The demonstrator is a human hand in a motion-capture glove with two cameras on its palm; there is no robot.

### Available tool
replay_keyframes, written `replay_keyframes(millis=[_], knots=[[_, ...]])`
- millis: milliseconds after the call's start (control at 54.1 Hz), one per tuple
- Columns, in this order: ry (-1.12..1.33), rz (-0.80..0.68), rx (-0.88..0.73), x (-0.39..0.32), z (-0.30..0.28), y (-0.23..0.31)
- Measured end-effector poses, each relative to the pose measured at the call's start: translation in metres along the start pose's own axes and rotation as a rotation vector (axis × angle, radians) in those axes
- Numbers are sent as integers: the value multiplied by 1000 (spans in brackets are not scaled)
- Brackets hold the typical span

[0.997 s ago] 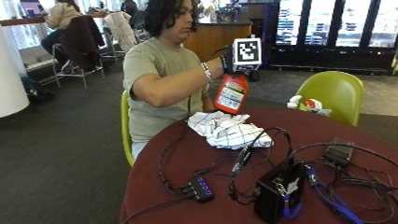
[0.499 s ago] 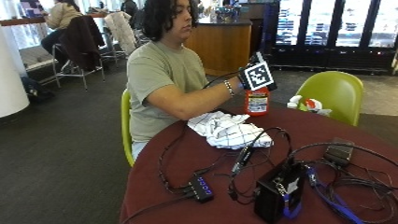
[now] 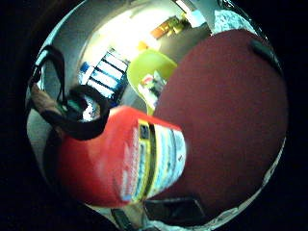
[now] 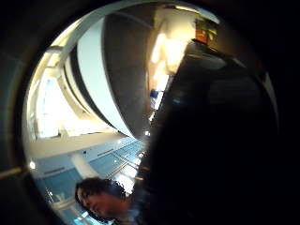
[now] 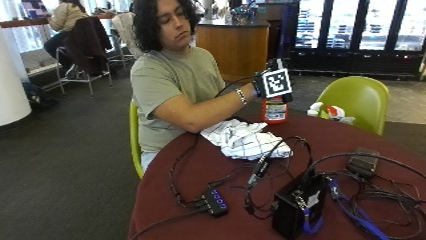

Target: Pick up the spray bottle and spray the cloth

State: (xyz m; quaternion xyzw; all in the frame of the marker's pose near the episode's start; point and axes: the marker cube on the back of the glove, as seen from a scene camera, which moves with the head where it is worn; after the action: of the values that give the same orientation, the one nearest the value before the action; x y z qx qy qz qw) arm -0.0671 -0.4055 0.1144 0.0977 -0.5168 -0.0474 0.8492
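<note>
The spray bottle [image 5: 274,110] is red-orange plastic with a paler label band low on its body; in the little finger side palm view it [image 3: 120,161] fills much of the picture, its label showing a yellow patch and pale blue and white panels. From the outside view it stands upright at the far edge of the round dark red table [image 5: 219,220], its base at or just above the tabletop, though contact cannot be made out. The gloved right hand [image 5: 266,82] is wrapped around the bottle's upper part, fingers curled about its neck, with the forearm stretched across the table edge. The cloth [image 5: 243,140], white with a thin dark grid, lies crumpled on the table just beside the bottle, on the person's side of it. A green chair [image 5: 356,100] stands behind the table. A second ago the bottle was held up and tilted over the cloth; half a second ago it was already upright and further out, and now it sits lower still, near the table's rim.
</note>
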Motion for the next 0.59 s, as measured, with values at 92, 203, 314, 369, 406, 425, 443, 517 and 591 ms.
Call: replay_keyframes(millis=[92,203,314,369,406,425,443,517,591], knots=[[15,97,-15,-7,-8,3],[257,171,-142,4,-30,32],[507,242,-184,0,-65,54],[606,270,-184,-9,-75,61],[664,280,-182,-16,-83,67],[691,282,-176,-21,-88,70],[715,283,-166,-25,-93,73],[805,283,-104,-42,-108,85],[882,281,-53,-57,-116,95]])
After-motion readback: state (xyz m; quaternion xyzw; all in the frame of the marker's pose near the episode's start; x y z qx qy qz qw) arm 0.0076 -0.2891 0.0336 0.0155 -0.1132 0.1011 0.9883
